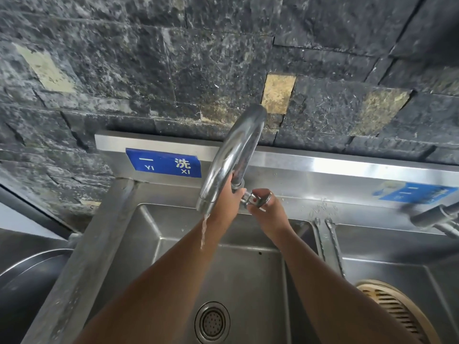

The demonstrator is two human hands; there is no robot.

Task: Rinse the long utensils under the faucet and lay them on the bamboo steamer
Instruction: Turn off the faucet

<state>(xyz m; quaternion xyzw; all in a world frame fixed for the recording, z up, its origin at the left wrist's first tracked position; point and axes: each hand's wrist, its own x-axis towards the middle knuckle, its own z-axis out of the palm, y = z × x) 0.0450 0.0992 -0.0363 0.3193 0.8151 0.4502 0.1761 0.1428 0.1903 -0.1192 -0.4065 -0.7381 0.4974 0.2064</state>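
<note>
**Hands at the faucet above a steel sink**

Where the sink's raised back edge meets a dark stone wall, a blue label (163, 162) is fixed, printed in white with the Chinese characters "一 洗" and, beneath them, "YI XI". A second blue label (414, 193) is seen further right on the same back edge, but its writing is too blurred to be read.

A curved chrome faucet (229, 157) is seen arching towards the camera over the left basin (248, 274), and a thin stream of water (203, 232) is being released from its spout. The left hand (229, 194) is wrapped around the base of the faucet pipe, its fingers closed on it. The right hand (264, 207) is closed around the metal tap handle (255, 198) just beside the pipe, with the handle's end showing between the fingers.

The left basin is shown holding only a round perforated drain (211, 322) at its bottom. In the right basin (387, 247), at the lower right edge of the view, part of the round bamboo steamer (395, 309) is seen, its slatted surface bare in the portion shown. No long utensils are visible in either hand or on the steamer. A second, darker tap (434, 218) is partly seen at the far right, and the rim of a large metal pot (32, 263) at the far left.
</note>
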